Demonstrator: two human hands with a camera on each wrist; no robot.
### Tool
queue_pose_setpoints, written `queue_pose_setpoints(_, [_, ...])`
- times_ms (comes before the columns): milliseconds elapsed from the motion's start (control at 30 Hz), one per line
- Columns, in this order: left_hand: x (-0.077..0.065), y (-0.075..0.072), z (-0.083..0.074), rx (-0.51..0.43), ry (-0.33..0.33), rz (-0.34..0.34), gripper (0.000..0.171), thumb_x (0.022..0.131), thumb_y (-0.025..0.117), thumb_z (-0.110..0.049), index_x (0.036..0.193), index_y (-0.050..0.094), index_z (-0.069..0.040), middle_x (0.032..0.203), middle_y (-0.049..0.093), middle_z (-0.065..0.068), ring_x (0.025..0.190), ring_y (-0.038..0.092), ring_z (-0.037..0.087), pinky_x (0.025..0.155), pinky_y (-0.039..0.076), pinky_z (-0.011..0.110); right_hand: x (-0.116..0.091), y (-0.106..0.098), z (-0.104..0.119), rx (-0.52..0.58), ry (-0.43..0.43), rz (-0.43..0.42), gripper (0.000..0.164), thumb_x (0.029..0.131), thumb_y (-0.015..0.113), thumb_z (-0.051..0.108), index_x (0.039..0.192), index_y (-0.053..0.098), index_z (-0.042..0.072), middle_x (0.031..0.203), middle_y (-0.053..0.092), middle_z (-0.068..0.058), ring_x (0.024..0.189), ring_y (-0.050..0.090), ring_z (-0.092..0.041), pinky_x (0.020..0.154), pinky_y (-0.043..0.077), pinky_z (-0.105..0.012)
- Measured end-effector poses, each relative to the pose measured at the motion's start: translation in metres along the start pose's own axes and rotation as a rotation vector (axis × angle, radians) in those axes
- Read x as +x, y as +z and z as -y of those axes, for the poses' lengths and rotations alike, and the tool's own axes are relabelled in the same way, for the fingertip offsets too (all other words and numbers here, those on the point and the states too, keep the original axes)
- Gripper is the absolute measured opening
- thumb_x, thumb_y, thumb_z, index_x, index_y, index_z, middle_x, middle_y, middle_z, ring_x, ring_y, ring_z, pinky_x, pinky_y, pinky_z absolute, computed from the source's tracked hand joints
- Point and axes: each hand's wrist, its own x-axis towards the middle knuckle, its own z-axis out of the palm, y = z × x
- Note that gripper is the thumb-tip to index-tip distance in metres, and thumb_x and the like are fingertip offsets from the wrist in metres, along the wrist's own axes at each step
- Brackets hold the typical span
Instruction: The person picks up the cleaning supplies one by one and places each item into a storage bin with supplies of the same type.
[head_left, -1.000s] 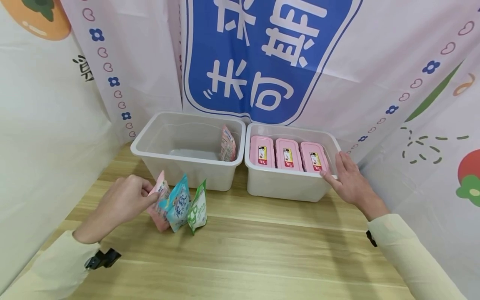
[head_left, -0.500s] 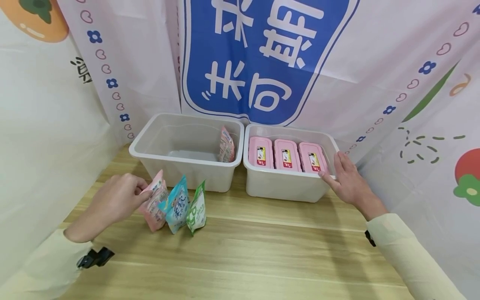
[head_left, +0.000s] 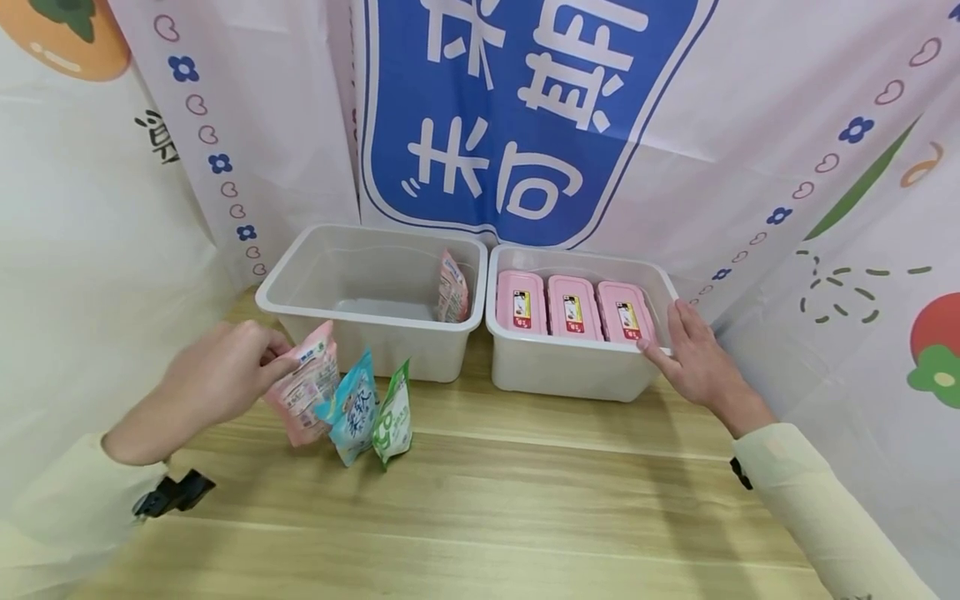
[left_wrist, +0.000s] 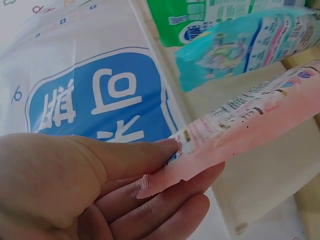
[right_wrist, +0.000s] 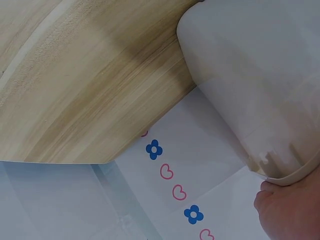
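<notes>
My left hand (head_left: 225,367) pinches the top corner of a pink printed plastic packet (head_left: 309,392) between thumb and fingers, in front of the left grey bin (head_left: 393,343). The left wrist view shows the thumb on one face of the packet and the fingers behind it. Just right of it, a blue packet (head_left: 356,417) and a green-and-white packet (head_left: 396,421) stand upright on the table. My right hand (head_left: 697,354) rests with extended fingers on the right corner of the right grey bin (head_left: 570,373), thumb at the front rim.
Inside the left bin another pink packet (head_left: 452,292) leans on the right wall. Three pink lidded boxes (head_left: 574,308) stand in a row in the right bin. Both bins sit at the back of the wooden table (head_left: 510,500), against a printed cloth backdrop (head_left: 637,200).
My left hand has lifted the pink packet and drawn it left, away from the blue one, turning its printed face more toward the head camera. The right hand stays put.
</notes>
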Motion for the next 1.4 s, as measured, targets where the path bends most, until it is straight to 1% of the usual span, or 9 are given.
queue_pose_setpoints(200, [0.005, -0.017, -0.004, 0.022, 0.010, -0.007, 0.019, 0.101, 0.071, -0.017, 0.097, 0.079, 0.000, 0.076, 0.076, 0.003, 0.058, 0.056, 0.015, 0.048, 0.044, 0.031, 0.000, 0.000, 0.000, -0.003, 0.004, -0.005, 0.100, 0.108, 0.031, 0.066, 0.166, -0.008, -0.005, 0.175, -0.010, -0.028, 0.164, -0.003, -0.049, 0.129, 0.010, -0.071])
queue_pose_setpoints(300, [0.007, -0.025, -0.006, 0.029, 0.010, -0.011, 0.020, 0.100, 0.072, -0.017, 0.100, 0.080, 0.002, 0.078, 0.077, 0.004, 0.060, 0.056, 0.015, 0.048, 0.042, 0.030, 0.001, -0.001, 0.000, -0.001, 0.006, -0.006, 0.100, 0.108, 0.032, 0.066, 0.166, -0.008, -0.005, 0.175, -0.011, -0.028, 0.163, -0.003, -0.050, 0.129, 0.010, -0.071])
queue_pose_setpoints(433, [0.008, -0.036, -0.006, 0.032, -0.008, -0.003, 0.023, 0.101, 0.072, -0.015, 0.106, 0.078, 0.006, 0.081, 0.077, 0.007, 0.061, 0.055, 0.017, 0.048, 0.040, 0.029, 0.002, -0.001, 0.000, 0.005, 0.008, -0.005, 0.100, 0.108, 0.032, 0.066, 0.166, -0.009, -0.004, 0.176, -0.012, -0.027, 0.164, -0.005, -0.049, 0.129, 0.010, -0.071])
queue_pose_setpoints(700, [0.009, -0.058, -0.004, 0.058, -0.044, 0.023, 0.024, 0.102, 0.071, -0.016, 0.107, 0.076, 0.007, 0.081, 0.076, 0.007, 0.065, 0.058, 0.020, 0.052, 0.043, 0.031, -0.001, 0.003, 0.001, 0.010, 0.008, 0.012, 0.101, 0.107, 0.032, 0.068, 0.166, -0.008, -0.004, 0.176, -0.010, -0.028, 0.163, -0.004, -0.050, 0.128, 0.012, -0.073])
queue_pose_setpoints(833, [0.012, -0.071, -0.005, 0.092, -0.058, 0.014, 0.024, 0.103, 0.069, -0.017, 0.110, 0.076, 0.005, 0.082, 0.076, 0.008, 0.067, 0.058, 0.022, 0.054, 0.043, 0.033, -0.001, 0.003, 0.000, 0.011, 0.003, -0.001, 0.101, 0.107, 0.032, 0.068, 0.166, -0.008, -0.004, 0.176, -0.011, -0.027, 0.163, -0.004, -0.050, 0.128, 0.012, -0.072])
queue_pose_setpoints(933, [0.016, -0.081, -0.006, 0.123, -0.069, 0.001, 0.023, 0.104, 0.068, -0.018, 0.108, 0.077, 0.002, 0.082, 0.075, 0.007, 0.068, 0.058, 0.023, 0.055, 0.042, 0.033, -0.001, 0.002, -0.001, 0.018, 0.001, -0.011, 0.101, 0.107, 0.033, 0.067, 0.166, -0.007, -0.004, 0.176, -0.011, -0.027, 0.163, -0.004, -0.050, 0.129, 0.011, -0.072])
queue_pose_setpoints(1067, [0.020, -0.096, -0.008, 0.147, -0.087, -0.007, 0.026, 0.105, 0.067, -0.020, 0.109, 0.077, 0.003, 0.085, 0.077, 0.012, 0.073, 0.060, 0.026, 0.059, 0.043, 0.034, 0.000, 0.001, -0.001, 0.021, -0.001, -0.016, 0.102, 0.107, 0.034, 0.067, 0.166, -0.007, -0.005, 0.176, -0.010, -0.027, 0.163, -0.004, -0.050, 0.129, 0.010, -0.072])
queue_pose_setpoints(1200, [0.025, -0.110, -0.008, 0.170, -0.087, -0.017, 0.027, 0.104, 0.067, -0.020, 0.111, 0.076, 0.005, 0.090, 0.078, 0.017, 0.076, 0.060, 0.027, 0.061, 0.042, 0.034, 0.000, 0.001, -0.001, 0.017, 0.000, -0.016, 0.101, 0.107, 0.034, 0.066, 0.166, -0.007, -0.005, 0.176, -0.011, -0.027, 0.163, -0.004, -0.050, 0.129, 0.010, -0.071])
queue_pose_setpoints(1400, [0.035, -0.128, -0.006, 0.207, -0.066, -0.043, 0.023, 0.103, 0.069, -0.019, 0.108, 0.079, 0.000, 0.090, 0.078, 0.015, 0.079, 0.057, 0.028, 0.062, 0.039, 0.035, 0.001, 0.001, -0.001, 0.012, 0.002, -0.001, 0.100, 0.108, 0.033, 0.066, 0.165, -0.009, -0.005, 0.175, -0.012, -0.028, 0.163, -0.006, -0.050, 0.129, 0.009, -0.072])
